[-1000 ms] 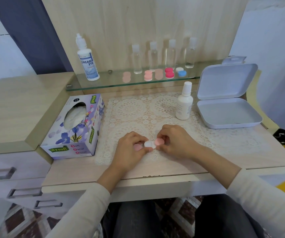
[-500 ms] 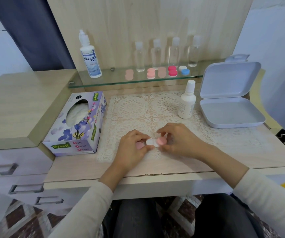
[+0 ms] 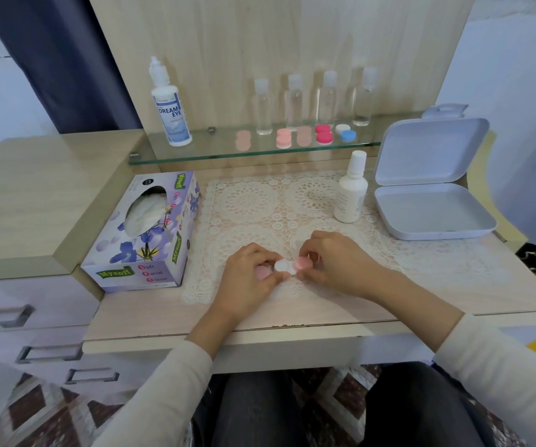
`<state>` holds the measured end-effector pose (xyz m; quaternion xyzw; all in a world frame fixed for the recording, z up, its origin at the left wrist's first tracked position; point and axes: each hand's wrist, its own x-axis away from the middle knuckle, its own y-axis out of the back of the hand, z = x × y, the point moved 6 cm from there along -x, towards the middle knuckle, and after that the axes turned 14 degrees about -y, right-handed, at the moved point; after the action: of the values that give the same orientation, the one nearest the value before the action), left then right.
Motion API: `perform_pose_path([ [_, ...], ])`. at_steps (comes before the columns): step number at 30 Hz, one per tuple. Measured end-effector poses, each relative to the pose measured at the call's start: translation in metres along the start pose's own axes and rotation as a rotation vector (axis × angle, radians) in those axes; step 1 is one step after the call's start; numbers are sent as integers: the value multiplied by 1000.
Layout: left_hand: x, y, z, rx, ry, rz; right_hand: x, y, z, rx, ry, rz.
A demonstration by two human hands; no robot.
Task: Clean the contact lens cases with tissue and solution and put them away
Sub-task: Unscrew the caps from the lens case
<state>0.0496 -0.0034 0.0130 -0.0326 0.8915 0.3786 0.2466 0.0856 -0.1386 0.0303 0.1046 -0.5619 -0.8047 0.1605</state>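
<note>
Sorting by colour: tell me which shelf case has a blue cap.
The rightmost case on the glass shelf: one white cap, one blue. The others are all pink.

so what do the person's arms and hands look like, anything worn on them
Each arm wears a long, plain cream sleeve, left sleeve and right sleeve, ending short of the wrist. The left hand and right hand are bare: no gloves, and no rings, watch or markings that I can see.
</note>
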Motion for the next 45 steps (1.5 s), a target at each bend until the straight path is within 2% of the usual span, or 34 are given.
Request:
perform_pose_path([
  [7,1,0,1,2,3,-2,4,7,8,-14,80,76],
  [14,1,0,0,2,-6,-5,6,21,0,-118,38,26],
  [27,2,-1,2,31,18,-2,8,12,-28,-39,-87,-29],
  [34,2,0,2,32,29,-3,11,13,-17,-163,-28,-168],
  [45,3,1,0,46,41,-7,11,-9,-14,-283,-63,-176],
])
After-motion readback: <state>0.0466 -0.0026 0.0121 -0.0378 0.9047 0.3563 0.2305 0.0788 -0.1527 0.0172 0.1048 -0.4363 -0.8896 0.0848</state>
